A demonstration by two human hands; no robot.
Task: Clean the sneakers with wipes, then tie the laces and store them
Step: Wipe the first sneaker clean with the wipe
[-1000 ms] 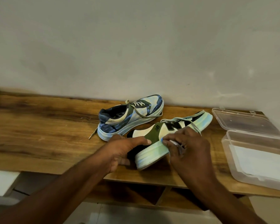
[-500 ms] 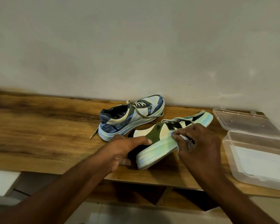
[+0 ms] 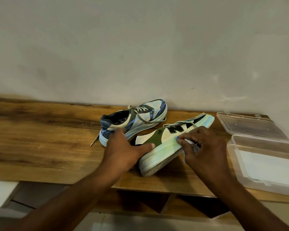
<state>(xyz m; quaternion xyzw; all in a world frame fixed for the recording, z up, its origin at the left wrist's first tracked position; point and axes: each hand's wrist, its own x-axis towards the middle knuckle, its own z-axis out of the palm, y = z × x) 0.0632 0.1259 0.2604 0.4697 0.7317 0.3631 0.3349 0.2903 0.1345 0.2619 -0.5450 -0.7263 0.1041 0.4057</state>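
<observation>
Two sneakers lie on the wooden table (image 3: 40,147). The near sneaker (image 3: 163,147) is cream, olive and black with a pale green sole, tilted onto its side. My left hand (image 3: 123,152) grips its heel end, thumb across the collar. My right hand (image 3: 202,147) pinches a crumpled white wipe (image 3: 189,141) and presses it against the sole's side near the middle. The far sneaker (image 3: 137,120), blue and white, stands upright by the wall with loose laces.
An open clear plastic box (image 3: 237,147) with white wipes (image 3: 267,165) inside sits at the table's right end, its lid (image 3: 245,124) folded back toward the wall. Below the table's front edge runs a wooden shelf (image 3: 157,204).
My right hand with the wipe slid along the sole's side toward the toe, then back a little. My left hand kept its hold on the heel. The far sneaker stayed put.
</observation>
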